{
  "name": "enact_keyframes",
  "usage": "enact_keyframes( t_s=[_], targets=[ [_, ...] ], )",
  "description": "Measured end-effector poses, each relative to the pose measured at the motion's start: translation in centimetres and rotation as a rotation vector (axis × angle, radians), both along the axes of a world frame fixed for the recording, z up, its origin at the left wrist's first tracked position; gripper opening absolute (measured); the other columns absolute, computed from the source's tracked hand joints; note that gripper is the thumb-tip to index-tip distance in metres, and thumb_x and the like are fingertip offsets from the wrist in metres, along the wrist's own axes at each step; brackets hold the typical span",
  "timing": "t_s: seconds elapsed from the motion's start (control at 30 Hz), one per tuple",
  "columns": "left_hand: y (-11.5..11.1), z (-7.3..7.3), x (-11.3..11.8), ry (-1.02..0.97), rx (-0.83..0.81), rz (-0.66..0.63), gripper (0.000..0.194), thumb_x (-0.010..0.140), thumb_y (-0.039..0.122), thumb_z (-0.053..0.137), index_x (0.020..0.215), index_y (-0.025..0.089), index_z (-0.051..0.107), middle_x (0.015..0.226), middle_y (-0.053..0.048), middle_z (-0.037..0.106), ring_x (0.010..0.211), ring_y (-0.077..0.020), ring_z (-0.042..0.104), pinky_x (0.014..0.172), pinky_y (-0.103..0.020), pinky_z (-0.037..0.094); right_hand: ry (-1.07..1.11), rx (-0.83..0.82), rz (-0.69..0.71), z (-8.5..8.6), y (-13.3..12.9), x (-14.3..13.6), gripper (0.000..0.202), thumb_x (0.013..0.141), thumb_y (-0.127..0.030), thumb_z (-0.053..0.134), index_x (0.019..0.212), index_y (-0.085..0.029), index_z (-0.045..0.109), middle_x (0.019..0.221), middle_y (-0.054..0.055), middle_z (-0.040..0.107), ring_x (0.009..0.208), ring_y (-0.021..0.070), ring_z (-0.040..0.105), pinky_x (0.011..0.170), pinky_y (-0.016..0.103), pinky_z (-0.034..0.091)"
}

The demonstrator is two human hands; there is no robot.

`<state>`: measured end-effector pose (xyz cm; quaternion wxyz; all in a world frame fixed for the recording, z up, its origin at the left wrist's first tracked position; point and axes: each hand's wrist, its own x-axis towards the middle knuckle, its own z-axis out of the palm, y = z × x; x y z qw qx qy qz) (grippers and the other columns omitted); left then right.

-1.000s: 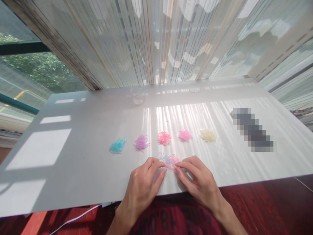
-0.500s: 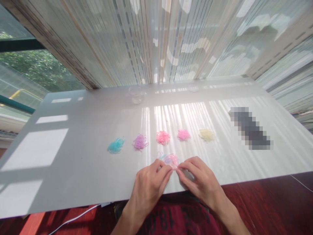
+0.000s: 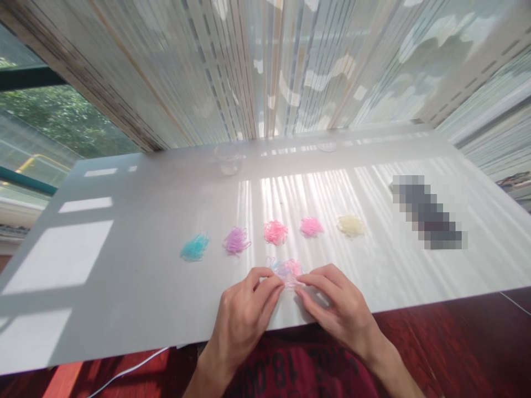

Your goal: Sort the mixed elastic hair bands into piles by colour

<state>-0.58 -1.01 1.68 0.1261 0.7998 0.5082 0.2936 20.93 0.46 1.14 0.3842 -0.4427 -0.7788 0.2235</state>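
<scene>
A mixed pile of thin pink, lilac and blue loops (image 3: 289,268) lies near the table's front edge. My left hand (image 3: 251,304) is at the pile's left side, thumb and fingers pinched together at its near edge; what they hold is too small to make out. My right hand (image 3: 338,304) is at the right side, its thumb and index finger slightly apart beside the pile. Behind it, in a row, lie a teal pile (image 3: 194,247), a purple pile (image 3: 236,241), a coral pink pile (image 3: 275,232), a pink pile (image 3: 311,226) and a yellow pile (image 3: 350,225).
A clear round container (image 3: 229,160) stands at the back of the white table (image 3: 157,298), with a clear flat disc (image 3: 327,145) farther right. A blurred-out dark object (image 3: 427,213) lies on the right. A striped curtain (image 3: 249,66) hangs behind the table.
My hands have moved slightly apart; the left shifted left, away from the right fingertips. The right thumb and index finger have parted a little. The piles look unchanged.
</scene>
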Motion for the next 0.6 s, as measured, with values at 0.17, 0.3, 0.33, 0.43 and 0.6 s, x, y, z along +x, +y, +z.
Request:
enact_keyframes(
  t_s=[0.17, 0.3, 0.33, 0.43, 0.6],
  targets=[
    [0.0, 0.9, -0.1, -0.102, -0.023, -0.052, 0.011, 0.104, 0.015, 0.054, 0.107, 0.022, 0.062, 0.095, -0.002, 0.074, 0.08, -0.0137, 0.072, 0.074, -0.023, 0.057, 0.051, 0.014, 0.024, 0.2, 0.3, -0.6, 0.016, 0.097, -0.016, 0.064, 0.109, -0.023, 0.071, 0.088, 0.004, 0.069, 0.08, 0.0177, 0.069, 0.07, 0.03, 0.063],
    [0.0, 0.9, -0.3, -0.166, -0.065, -0.06, 0.013, 0.103, 0.015, 0.057, 0.111, 0.023, 0.064, 0.097, -0.003, 0.075, 0.083, -0.0136, 0.072, 0.076, -0.023, 0.056, 0.067, 0.004, 0.041, 0.4, 0.7, -0.9, 0.015, 0.097, -0.014, 0.064, 0.105, -0.022, 0.072, 0.088, 0.004, 0.069, 0.08, 0.0169, 0.069, 0.071, 0.029, 0.062],
    [0.0, 0.8, -0.3, -0.187, -0.084, -0.052, 0.013, 0.102, 0.016, 0.058, 0.112, 0.023, 0.064, 0.099, -0.003, 0.076, 0.083, -0.0135, 0.072, 0.075, -0.023, 0.056, 0.075, 0.004, 0.043, 0.5, 0.7, -0.9, 0.015, 0.096, -0.013, 0.064, 0.105, -0.022, 0.072, 0.087, 0.004, 0.069, 0.079, 0.0167, 0.069, 0.071, 0.028, 0.062],
    [0.2, 0.6, -0.5, -0.252, -0.143, -0.021, 0.013, 0.102, 0.018, 0.06, 0.113, 0.023, 0.065, 0.101, -0.003, 0.076, 0.078, -0.0119, 0.07, 0.067, -0.02, 0.055, 0.104, 0.002, 0.042, 0.6, 0.9, -1.0, 0.015, 0.095, -0.012, 0.065, 0.103, -0.023, 0.072, 0.086, 0.003, 0.068, 0.078, 0.0159, 0.069, 0.07, 0.027, 0.062],
    [0.5, 0.6, -0.6, -0.304, -0.166, -0.007, 0.01, 0.101, 0.018, 0.062, 0.108, 0.022, 0.066, 0.097, -0.002, 0.076, 0.073, -0.0103, 0.068, 0.062, -0.02, 0.052, 0.133, 0.005, 0.043, 0.5, 1.3, -1.1, 0.016, 0.093, -0.009, 0.068, 0.103, -0.022, 0.071, 0.087, 0.003, 0.068, 0.079, 0.0153, 0.068, 0.071, 0.026, 0.061]
  ],
)
